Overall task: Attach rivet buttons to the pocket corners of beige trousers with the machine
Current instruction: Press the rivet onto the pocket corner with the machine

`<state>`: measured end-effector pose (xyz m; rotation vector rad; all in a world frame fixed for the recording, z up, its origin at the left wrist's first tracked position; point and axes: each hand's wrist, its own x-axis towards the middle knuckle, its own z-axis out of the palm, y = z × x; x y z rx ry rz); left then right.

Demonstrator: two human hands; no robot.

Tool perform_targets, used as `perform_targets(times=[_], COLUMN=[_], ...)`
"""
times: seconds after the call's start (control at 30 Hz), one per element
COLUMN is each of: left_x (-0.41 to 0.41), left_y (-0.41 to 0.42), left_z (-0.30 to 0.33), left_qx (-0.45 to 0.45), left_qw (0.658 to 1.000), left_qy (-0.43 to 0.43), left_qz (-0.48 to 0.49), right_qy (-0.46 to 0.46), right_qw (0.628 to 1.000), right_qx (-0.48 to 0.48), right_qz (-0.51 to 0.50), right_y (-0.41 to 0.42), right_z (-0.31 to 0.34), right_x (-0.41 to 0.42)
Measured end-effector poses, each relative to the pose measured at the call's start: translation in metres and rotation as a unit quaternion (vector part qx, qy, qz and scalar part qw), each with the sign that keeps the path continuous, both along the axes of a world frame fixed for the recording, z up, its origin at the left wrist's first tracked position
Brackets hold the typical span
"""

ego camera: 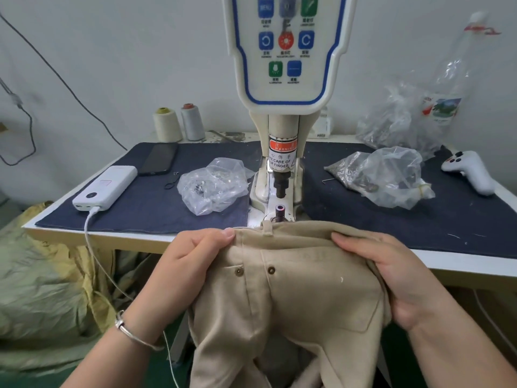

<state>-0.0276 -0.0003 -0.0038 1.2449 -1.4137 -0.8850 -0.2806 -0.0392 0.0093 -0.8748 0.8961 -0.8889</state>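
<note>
Beige trousers hang from both hands, left grip and right grip pinching the waistband; two rivets sit. Next, I judge: slide an unriveted corner onto the die.

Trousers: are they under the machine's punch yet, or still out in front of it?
Out. Both hands hold the trousers at the table edge, short of the punch.

My arms are bare, no sleeves showing. A thin silver bangle with a small bead circles my left wrist, just behind my left hand. My right hand wears nothing.
</note>
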Motion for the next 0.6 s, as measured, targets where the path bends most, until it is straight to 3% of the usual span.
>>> perform_targets(times=[0.17, 0.3, 0.47, 0.6], left_x=[-0.002, -0.016, -0.018, -0.012], left_y=[0.013, 0.017, 0.017, 0.016], left_z=[0.018, 0.025, 0.027, 0.025], left_qx=[-0.03, -0.054, -0.003, 0.106], left_qw=[0.998, 0.991, 0.988, 0.979], left_qy=[0.044, 0.095, 0.119, 0.15], left_qz=[-0.017, 0.081, 0.095, 0.089], right_qy=[0.005, -0.008, -0.035, -0.042], right_qw=[0.997, 0.993, 0.992, 0.994], right_qx=[-0.076, -0.113, -0.106, -0.085], right_qz=[0.016, 0.039, 0.058, 0.063], right_y=[0.008, 0.011, 0.014, 0.016], right_z=[0.018, 0.03, 0.034, 0.03], right_x=[-0.003, -0.007, -0.008, -0.009])
